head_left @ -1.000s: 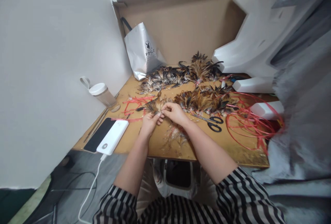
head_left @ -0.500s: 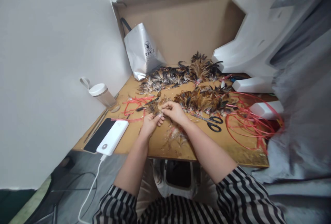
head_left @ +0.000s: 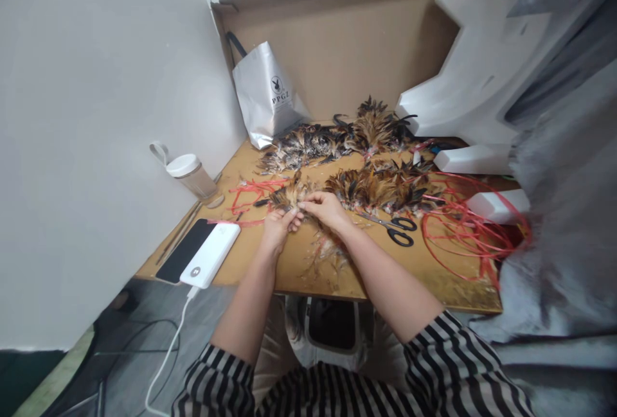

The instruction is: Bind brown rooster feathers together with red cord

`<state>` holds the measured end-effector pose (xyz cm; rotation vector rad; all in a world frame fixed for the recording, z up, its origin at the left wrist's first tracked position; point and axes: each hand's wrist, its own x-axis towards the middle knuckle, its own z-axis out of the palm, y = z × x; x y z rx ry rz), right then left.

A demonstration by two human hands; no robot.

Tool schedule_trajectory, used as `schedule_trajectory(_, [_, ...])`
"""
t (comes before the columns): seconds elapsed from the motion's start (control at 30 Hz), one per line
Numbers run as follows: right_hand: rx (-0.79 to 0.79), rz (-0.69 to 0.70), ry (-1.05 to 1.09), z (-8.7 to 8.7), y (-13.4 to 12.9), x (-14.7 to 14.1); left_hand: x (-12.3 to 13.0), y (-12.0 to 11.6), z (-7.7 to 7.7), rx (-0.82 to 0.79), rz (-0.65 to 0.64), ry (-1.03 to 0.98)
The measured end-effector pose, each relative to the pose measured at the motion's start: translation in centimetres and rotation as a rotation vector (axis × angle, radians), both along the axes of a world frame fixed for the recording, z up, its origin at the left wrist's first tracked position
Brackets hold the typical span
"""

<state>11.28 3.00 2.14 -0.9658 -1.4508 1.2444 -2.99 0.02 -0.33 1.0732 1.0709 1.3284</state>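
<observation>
We pinch a feather bundle (head_left: 289,196) between our left hand (head_left: 278,227) and right hand (head_left: 328,209), left of the scissors (head_left: 393,227).

Soft, even indoor light, and we see no harsh glare.

We notice wide-angle bending at the edges, faint shadows under the forearms, and fine feather detail smeared.

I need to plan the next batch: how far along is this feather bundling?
Done, by the look of it: two rows of feather bundles and lie fanned out on the table. In hand: the left hand and right hand pinch a small feather bunch together. Left: loose feathers near the front edge and red string, with scissors beside them.
</observation>
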Motion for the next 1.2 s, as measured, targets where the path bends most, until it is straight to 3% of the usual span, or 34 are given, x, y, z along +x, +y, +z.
schedule_trajectory(0.2, [0.013, 0.033, -0.025, -0.7, 0.1, -0.2, 0.1, -0.2, 0.2, -0.016, -0.036, -0.004])
schedule_trajectory(0.5, [-0.122, 0.033, 0.085, -0.3, -0.3, -0.2, 0.2, -0.9, 1.0, -0.136, -0.137, -0.079])
schedule_trajectory(0.77, [-0.181, 0.143, 0.067, -0.1, -0.1, 0.4, 0.4, -0.9, 1.1, -0.098, -0.159, 0.061])
schedule_trajectory(1.0, [0.026, 0.208, -0.171, -0.3, -0.2, 0.6, 0.7, -0.7, 0.2, 0.009, -0.160, 0.228])
schedule_trajectory(1.2, [0.157, 0.044, -0.291, -0.6, -0.5, -0.2, 0.7, -0.7, -0.1, 0.064, -0.142, 0.278])
